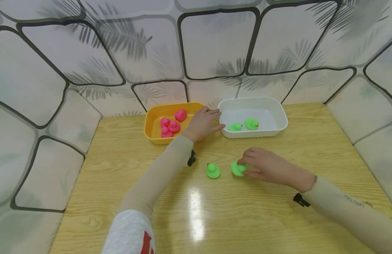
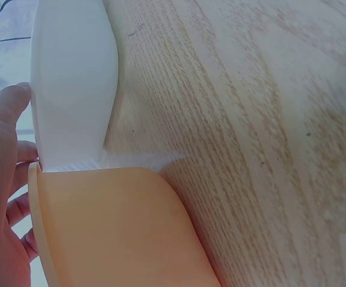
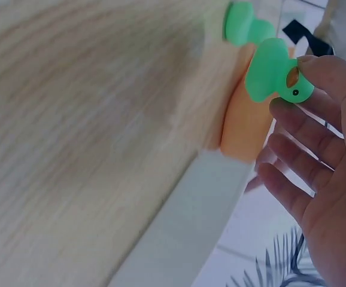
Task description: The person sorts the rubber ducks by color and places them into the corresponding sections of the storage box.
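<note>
Between thumb and index finger my right hand [image 1: 267, 166] pinches a green rubber duck [image 3: 269, 72] by its head, low over the table in the head view. To its left a second green rubber duck [image 1: 213, 171] sits on the wood. My left hand [image 1: 203, 123] reaches over the right end of an orange-yellow tub [image 1: 151, 135], fingers extended to the near-left rim of a white tub [image 1: 256, 134]. In the left wrist view its thumb [image 2: 12, 101] is right at the white tub's rim. Two more green ducks [image 1: 251, 124] lie inside the white tub.
Several pink rubber ducks [image 1: 174, 126] sit in the orange-yellow tub. Both tubs stand side by side at the back of the wooden table [image 1: 247, 215], close to a patterned curtain [image 1: 218, 42] that also runs along both sides.
</note>
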A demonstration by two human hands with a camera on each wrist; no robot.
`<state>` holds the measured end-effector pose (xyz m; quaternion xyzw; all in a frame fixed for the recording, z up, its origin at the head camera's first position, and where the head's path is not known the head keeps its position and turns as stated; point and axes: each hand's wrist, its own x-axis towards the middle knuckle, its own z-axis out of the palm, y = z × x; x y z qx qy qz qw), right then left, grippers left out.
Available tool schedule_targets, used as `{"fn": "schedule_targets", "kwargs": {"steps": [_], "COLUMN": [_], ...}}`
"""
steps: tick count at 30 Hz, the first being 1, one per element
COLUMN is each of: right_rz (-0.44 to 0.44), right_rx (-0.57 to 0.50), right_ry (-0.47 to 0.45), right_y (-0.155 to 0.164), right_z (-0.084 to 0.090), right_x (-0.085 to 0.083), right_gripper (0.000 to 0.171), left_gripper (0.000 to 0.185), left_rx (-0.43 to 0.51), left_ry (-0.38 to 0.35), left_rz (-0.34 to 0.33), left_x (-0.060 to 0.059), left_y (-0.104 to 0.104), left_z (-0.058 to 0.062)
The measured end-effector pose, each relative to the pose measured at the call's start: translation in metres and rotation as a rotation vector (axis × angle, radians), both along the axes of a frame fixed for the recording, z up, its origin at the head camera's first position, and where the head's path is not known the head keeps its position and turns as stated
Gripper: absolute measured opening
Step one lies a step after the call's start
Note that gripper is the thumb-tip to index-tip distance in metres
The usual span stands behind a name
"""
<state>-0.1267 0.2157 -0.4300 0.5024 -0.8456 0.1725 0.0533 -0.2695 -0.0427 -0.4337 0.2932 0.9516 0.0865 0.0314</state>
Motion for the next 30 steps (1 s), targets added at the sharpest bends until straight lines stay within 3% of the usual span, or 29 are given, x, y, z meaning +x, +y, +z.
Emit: {"fn": "schedule_targets", "kwargs": {"steps": [17, 30], "right_rz": [-0.092, -0.196], "right_rx": [-0.055, -0.049], "right_ry": [0.052, 0.057], "right_y": [0.041, 0.066], "right_z": [0.025, 0.033], "right_x": [-0.029, -0.057], "right_gripper": [0.037, 0.033], "left_gripper": [0.066, 0.067], "left_rx": [0.021, -0.002], "left_ry": [0.006, 0.008], "left_rz": [-0.015, -0.007], "left_x": [0.0, 0.0], "left_y": [-0.002, 0.0], "left_z": [0.0, 0.0]}}
